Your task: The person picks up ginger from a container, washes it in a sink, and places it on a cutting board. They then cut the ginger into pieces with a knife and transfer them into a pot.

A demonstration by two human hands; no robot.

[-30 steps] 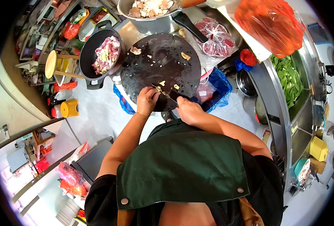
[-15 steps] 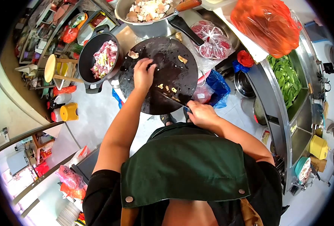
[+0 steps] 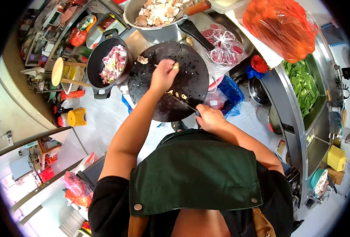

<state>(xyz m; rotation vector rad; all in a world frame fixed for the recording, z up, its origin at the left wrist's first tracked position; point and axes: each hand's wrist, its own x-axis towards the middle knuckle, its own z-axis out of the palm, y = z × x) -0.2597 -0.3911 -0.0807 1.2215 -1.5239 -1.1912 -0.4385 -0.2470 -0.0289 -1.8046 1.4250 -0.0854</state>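
Half a second on, the bare left hand (image 3: 164,75) had swung from the left part of the round, dark chopping board (image 3: 192,82) toward its middle, and the lumpy, tan-yellow piece of food that had lain on the far right part was gone from that spot. A small, pale-yellow piece (image 3: 176,66) showed at this hand's fingertips, held in a narrow pinch over the board; whether it was the same one could not be told.

The bare right hand (image 3: 211,118) stayed at the board's near right edge, fingers closed around the black handle of a knife with a thin metal blade (image 3: 187,105). The blade slanted in over the near part of the board; contact with the surface could not be made out. Just beyond it lay three small, yellowish chunks (image 3: 177,94) in a loose row. A pinkish-tan scrap (image 3: 142,59) lay near the far left edge.

Left of the board stood a deep black pan (image 3: 94,71) with pink raw meat (image 3: 114,62) in it. Beyond the board stood a grey metal pot (image 3: 157,35) of pale, brown-edged pieces (image 3: 159,14); its long black handle reached beside a clear, knotted plastic bag (image 3: 222,45) with red contents.
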